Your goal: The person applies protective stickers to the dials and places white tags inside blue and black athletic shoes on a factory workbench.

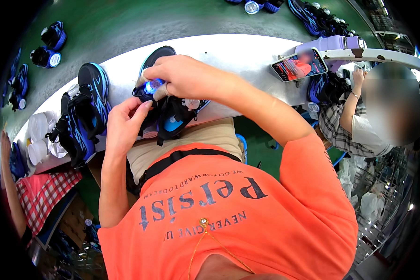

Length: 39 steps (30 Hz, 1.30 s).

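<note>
A black-and-blue sneaker [156, 55] lies on the white bench in front of me, with its mate [172, 122] on the near side. My right hand [184, 77] reaches over them, its fingers closed round a small blue-glowing object [153, 87] whose kind I cannot make out. Some of its fingertips wear pale covers. Just below, my left hand [127, 120] pinches thumb and forefinger together at the shoe's dark lace area; what lies between them is too small to tell. A clear, round plastic piece [191, 103] sits on the nearer shoe.
Another pair of sneakers [92, 95] stands left on the curved bench [240, 56], beside clear plastic cups [37, 151]. To the right are a propped phone [299, 65] and a purple bottle [329, 43]. Co-workers sit at both sides; more shoes [55, 36] stand on the green floor.
</note>
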{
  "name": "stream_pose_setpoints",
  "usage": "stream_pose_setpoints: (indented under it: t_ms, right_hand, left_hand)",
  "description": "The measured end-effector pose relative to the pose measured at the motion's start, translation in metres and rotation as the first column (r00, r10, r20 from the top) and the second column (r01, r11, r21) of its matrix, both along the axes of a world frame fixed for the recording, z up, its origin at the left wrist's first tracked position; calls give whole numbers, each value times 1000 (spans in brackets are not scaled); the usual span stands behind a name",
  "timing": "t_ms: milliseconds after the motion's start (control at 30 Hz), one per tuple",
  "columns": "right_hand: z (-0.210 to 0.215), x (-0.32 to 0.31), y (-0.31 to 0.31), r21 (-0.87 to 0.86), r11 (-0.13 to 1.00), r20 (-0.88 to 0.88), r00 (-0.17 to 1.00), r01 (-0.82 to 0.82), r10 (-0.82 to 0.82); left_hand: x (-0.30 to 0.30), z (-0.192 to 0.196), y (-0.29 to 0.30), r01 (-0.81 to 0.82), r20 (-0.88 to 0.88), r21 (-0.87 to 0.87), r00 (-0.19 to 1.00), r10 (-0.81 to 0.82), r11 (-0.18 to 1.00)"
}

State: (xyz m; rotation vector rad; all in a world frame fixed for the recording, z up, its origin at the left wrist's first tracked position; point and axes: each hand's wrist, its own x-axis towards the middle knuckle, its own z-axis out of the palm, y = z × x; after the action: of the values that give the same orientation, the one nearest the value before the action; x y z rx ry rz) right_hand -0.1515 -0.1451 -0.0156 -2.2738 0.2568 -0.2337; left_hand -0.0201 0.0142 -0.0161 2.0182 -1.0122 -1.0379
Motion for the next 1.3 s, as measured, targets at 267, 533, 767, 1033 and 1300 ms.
stream_pose_setpoints:
  t_ms: [267, 533, 767, 1033, 1300]
  right_hand:
    - [-8, 0, 5, 61, 998, 47, 998, 36, -39]
    - [-1, -10, -3, 84, 992, -43, 995, 93, -89]
    - [17, -76, 39, 145, 966, -127, 972, 216, -198]
    - [6, -88, 45, 273, 919, -96, 958, 286, -270]
    - [-4, -73, 23, 248, 967, 38, 997, 53, -65]
  left_hand:
    - [-2, -4, 6, -53, -66, -39, 997, 50, 998]
    - [12, 21, -5, 126, -17, 125, 992, -125, 984]
    - [12, 11, -39, 379, 270, -207, 908, -319, 902]
    - [-8, 28, -17, 238, 453, -412, 891, -29, 880]
    - [-56, 9, 9, 92, -554, 101, 832, -20, 991]
